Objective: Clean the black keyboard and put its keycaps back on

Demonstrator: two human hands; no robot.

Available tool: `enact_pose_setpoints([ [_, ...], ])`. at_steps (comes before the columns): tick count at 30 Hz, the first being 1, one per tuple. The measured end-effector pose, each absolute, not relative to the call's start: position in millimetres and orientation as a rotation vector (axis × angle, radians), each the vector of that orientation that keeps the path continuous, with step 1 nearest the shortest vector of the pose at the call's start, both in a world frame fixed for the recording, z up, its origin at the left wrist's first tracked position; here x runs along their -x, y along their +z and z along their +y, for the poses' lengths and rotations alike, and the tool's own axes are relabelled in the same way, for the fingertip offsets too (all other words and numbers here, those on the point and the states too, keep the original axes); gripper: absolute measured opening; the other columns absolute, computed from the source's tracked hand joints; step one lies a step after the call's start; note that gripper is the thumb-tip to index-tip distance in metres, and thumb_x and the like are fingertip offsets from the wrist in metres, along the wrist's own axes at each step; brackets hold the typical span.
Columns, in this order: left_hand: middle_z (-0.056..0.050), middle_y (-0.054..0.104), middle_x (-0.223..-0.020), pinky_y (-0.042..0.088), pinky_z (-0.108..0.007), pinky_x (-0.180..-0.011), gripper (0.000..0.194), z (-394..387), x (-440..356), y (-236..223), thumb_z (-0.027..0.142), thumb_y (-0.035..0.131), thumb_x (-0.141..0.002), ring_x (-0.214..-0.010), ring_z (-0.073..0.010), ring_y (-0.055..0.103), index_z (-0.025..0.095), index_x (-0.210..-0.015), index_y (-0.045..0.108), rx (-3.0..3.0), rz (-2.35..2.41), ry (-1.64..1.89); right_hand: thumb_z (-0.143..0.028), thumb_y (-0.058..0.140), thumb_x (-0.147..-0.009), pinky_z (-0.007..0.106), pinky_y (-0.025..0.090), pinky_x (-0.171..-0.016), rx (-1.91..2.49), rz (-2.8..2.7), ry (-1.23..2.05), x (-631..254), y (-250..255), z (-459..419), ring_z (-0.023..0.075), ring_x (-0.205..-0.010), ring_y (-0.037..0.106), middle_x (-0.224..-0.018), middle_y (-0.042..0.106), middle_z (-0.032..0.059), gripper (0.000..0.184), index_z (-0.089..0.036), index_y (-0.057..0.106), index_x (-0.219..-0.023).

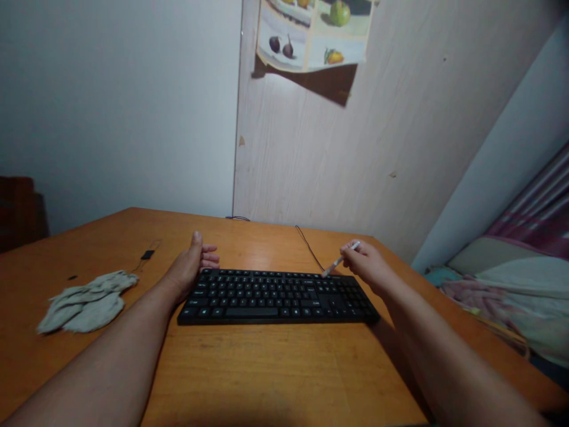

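A black keyboard (278, 296) lies flat on the orange wooden table (275, 379), its cable running off toward the wall. My left hand (189, 267) rests against the keyboard's left end, thumb up and fingers loosely curled over the top corner, holding nothing. My right hand (368, 264) hovers at the keyboard's far right corner and pinches a thin white stick (340, 261), whose lower tip touches the top row of keys.
A crumpled grey cloth (89, 299) lies on the table to the left. A small black piece (147, 254) on a thin wire sits behind it. The wall stands close behind the table. A bed with bedding (502, 284) is on the right.
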State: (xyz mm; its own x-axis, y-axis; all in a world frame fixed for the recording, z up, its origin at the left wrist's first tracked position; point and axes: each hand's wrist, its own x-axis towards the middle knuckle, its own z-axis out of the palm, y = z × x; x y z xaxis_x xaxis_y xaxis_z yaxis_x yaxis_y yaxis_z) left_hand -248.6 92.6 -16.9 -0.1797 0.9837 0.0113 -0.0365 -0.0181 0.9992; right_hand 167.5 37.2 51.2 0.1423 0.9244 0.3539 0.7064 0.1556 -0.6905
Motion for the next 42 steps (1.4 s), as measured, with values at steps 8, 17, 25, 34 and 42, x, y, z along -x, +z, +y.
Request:
enact_pose_setpoints([
  [8, -0.011, 0.07, -0.083, 0.052, -0.032, -0.06, 0.09, 93, 250, -19, 0.089, 0.033, -0.077, -0.067, -0.0208, 0.066, 0.01, -0.106, 0.064, -1.119, 1.302, 1.355, -0.035, 0.05, -0.083, 0.029, 0.026, -0.057, 1.931, -1.511, -0.083, -195, 48, 34, 0.0193, -0.063, 0.05, -0.063, 0.056, 0.0039, 0.019, -0.023, 0.051, -0.068],
  [17, -0.009, 0.069, -0.079, 0.051, -0.03, -0.059, 0.088, 92, 249, -16, 0.089, 0.034, -0.077, -0.065, -0.0197, 0.064, 0.01, -0.105, 0.064, -1.089, 1.308, 1.352, -0.039, 0.043, -0.086, 0.027, 0.038, -0.059, 1.698, -1.474, 0.079, -197, 31, 38, 0.0192, -0.065, 0.056, -0.067, 0.06, 0.003, 0.024, -0.022, 0.053, -0.073],
  [25, -0.01, 0.069, -0.079, 0.051, -0.031, -0.059, 0.091, 91, 250, -17, 0.09, 0.036, -0.074, -0.066, -0.0205, 0.065, 0.01, -0.104, 0.065, -1.091, 1.31, 1.365, -0.04, 0.04, -0.087, 0.029, 0.034, -0.06, 1.993, -1.365, -0.23, -219, 36, 33, 0.0228, -0.071, 0.058, -0.074, 0.064, 0.0073, 0.027, -0.021, 0.058, -0.078],
  [34, -0.01, 0.07, -0.079, 0.051, -0.031, -0.06, 0.085, 95, 252, -21, 0.087, 0.04, -0.076, -0.066, -0.0208, 0.065, 0.01, -0.103, 0.065, -1.098, 1.295, 1.363, -0.042, 0.045, -0.083, 0.029, 0.027, -0.056, 1.912, -1.364, -0.201, -217, 33, 30, 0.0186, -0.06, 0.046, -0.061, 0.053, 0.0015, 0.026, -0.023, 0.052, -0.067],
  [42, -0.009, 0.069, -0.077, 0.05, -0.031, -0.058, 0.084, 91, 250, -17, 0.086, 0.042, -0.076, -0.063, -0.02, 0.065, 0.01, -0.102, 0.065, -1.084, 1.287, 1.379, -0.039, 0.048, -0.081, 0.028, 0.029, -0.056, 1.808, -1.41, -0.092, -212, 33, 29, 0.0187, -0.062, 0.048, -0.061, 0.053, 0.0014, 0.023, -0.023, 0.053, -0.066],
])
